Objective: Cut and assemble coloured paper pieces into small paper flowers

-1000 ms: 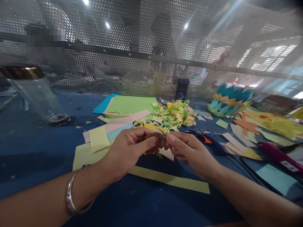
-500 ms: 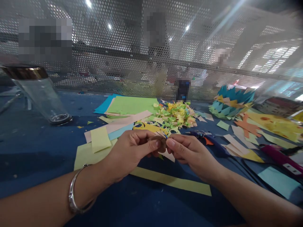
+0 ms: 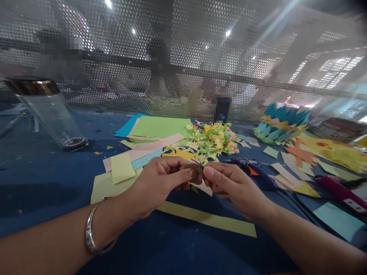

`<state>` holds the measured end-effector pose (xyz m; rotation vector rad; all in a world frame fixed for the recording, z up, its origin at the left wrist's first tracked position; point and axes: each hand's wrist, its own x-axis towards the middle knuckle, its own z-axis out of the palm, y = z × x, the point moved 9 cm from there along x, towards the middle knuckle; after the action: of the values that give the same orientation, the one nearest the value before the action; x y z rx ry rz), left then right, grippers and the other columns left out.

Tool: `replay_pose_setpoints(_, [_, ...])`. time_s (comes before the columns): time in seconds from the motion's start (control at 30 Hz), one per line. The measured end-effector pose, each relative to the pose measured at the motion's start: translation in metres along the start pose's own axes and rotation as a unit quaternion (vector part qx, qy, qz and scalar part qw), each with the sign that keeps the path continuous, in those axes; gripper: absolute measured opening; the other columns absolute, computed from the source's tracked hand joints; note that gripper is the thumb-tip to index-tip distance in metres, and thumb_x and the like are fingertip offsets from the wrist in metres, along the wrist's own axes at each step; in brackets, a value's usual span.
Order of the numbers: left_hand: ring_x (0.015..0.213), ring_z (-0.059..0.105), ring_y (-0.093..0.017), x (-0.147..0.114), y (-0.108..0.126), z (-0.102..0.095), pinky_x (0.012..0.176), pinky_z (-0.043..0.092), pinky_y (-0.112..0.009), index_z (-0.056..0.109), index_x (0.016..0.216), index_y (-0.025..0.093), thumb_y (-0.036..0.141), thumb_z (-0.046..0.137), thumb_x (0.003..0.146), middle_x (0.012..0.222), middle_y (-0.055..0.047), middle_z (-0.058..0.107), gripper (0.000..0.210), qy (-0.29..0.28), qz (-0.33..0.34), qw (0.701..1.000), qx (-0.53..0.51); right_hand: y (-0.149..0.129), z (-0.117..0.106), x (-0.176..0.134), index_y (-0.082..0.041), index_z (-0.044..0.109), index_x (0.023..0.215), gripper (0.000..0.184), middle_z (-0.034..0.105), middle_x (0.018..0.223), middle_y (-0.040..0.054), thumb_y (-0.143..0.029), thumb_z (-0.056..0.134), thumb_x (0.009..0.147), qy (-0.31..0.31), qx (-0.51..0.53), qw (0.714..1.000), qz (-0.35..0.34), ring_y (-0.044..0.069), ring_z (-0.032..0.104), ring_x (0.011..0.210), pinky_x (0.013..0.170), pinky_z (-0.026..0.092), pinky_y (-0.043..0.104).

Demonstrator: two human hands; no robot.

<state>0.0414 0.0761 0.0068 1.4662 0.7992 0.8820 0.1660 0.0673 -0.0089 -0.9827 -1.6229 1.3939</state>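
Observation:
Between thumb and fingers, my left hand point(image 3: 164, 173) pinches a small brownish curved piece of paper point(image 3: 196, 173). My right hand point(image 3: 229, 179) is closed right beside it, its fingertips around a thin blue-and-metal tool point(image 3: 202, 164). Most of that tool is hidden by the fingers, so its kind is unclear. A pale pink paper scrap point(image 3: 205, 188) shows under the hands. Below them a long yellow-green paper strip point(image 3: 209, 218) lies across the blue table.
Behind the hands sit a heap of paper cuttings point(image 3: 216, 139) and stacked green sheets point(image 3: 163, 126). A glue gun point(image 3: 258, 172) lies right, near a teal paper crown point(image 3: 283, 116). A glass bottle point(image 3: 54, 118) stands left. Perforated metal panelling point(image 3: 120, 76) closes the back.
The tool's tip has shifted slightly at the brown paper, and my right fingers have moved a little rightward. A blurred person behind the panel has moved left.

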Motion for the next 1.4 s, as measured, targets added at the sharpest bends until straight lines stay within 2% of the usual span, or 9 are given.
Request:
replay_pose_setpoints(0.33, [0.066,0.055,-0.009,0.0,0.001,0.001,0.063,0.043,-0.022,0.075,0.08,0.021,0.026,0.068,0.088,0.078,0.002,0.073,0.012,-0.003,0.004,1.0,-0.009,-0.002,-0.005,-0.001,-0.019,0.051,0.069,0.045,0.028,0.056,-0.0083,-0.055,0.056,0.095,0.012,-0.054,0.998,-0.011,0.006,0.019,0.047,0.041,0.012,0.023])
replay_pose_setpoints(0.63, [0.069,0.059,-0.01,0.002,0.003,-0.004,0.061,0.04,-0.021,0.074,0.078,0.018,0.025,0.069,0.085,0.075,0.0,0.073,0.012,0.02,-0.008,0.998,0.057,-0.002,-0.004,-0.001,-0.02,0.049,0.068,0.044,0.025,0.059,-0.0077,-0.054,0.053,0.097,-0.013,-0.098,0.995,-0.022,0.008,0.017,0.049,0.042,0.015,0.025])
replay_pose_setpoints(0.93, [0.076,0.062,-0.012,0.002,0.002,-0.004,0.074,0.046,-0.024,0.074,0.079,0.017,0.025,0.067,0.087,0.078,0.0,0.072,0.013,-0.013,0.014,0.998,0.057,-0.004,-0.006,-0.002,-0.02,0.051,0.068,0.044,0.025,0.059,-0.0074,-0.053,0.054,0.097,-0.007,-0.138,0.99,-0.032,0.008,0.021,0.049,0.043,0.017,0.024])
replay_pose_setpoints(1.1, [0.07,0.061,-0.01,0.002,0.0,-0.003,0.066,0.044,-0.022,0.072,0.075,0.016,0.024,0.067,0.087,0.076,0.0,0.073,0.015,-0.015,0.01,0.997,0.074,-0.004,-0.013,0.0,-0.02,0.048,0.071,0.043,0.029,0.062,-0.0071,-0.054,0.054,0.097,0.041,-0.102,0.993,-0.044,0.007,0.02,0.051,0.044,0.017,0.023])
replay_pose_setpoints(1.2, [0.071,0.063,-0.01,0.002,-0.001,0.001,0.068,0.046,-0.022,0.072,0.076,0.016,0.022,0.066,0.088,0.076,0.0,0.073,0.015,-0.029,0.01,0.997,0.075,-0.006,-0.014,0.002,-0.02,0.052,0.074,0.039,0.033,0.063,-0.0069,-0.052,0.057,0.096,0.057,-0.082,0.993,-0.055,0.007,0.02,0.051,0.045,0.018,0.024])
replay_pose_setpoints(1.3, [0.076,0.064,-0.011,0.003,0.0,0.003,0.074,0.048,-0.023,0.073,0.078,0.017,0.022,0.066,0.089,0.077,0.001,0.072,0.014,-0.037,0.027,0.997,0.066,-0.006,-0.009,0.003,-0.019,0.058,0.08,0.031,0.042,0.065,-0.0055,-0.046,0.062,0.094,0.039,-0.086,0.994,-0.058,0.008,0.027,0.053,0.048,0.023,0.024])
replay_pose_setpoints(1.4, [0.078,0.065,-0.011,0.004,-0.002,0.003,0.075,0.048,-0.024,0.072,0.08,0.017,0.021,0.066,0.088,0.079,0.001,0.072,0.011,-0.035,0.027,0.997,0.059,-0.006,-0.006,0.003,-0.019,0.058,0.078,0.025,0.046,0.068,-0.0044,-0.039,0.068,0.091,0.036,-0.09,0.993,-0.062,0.009,0.036,0.06,0.054,0.029,0.025])
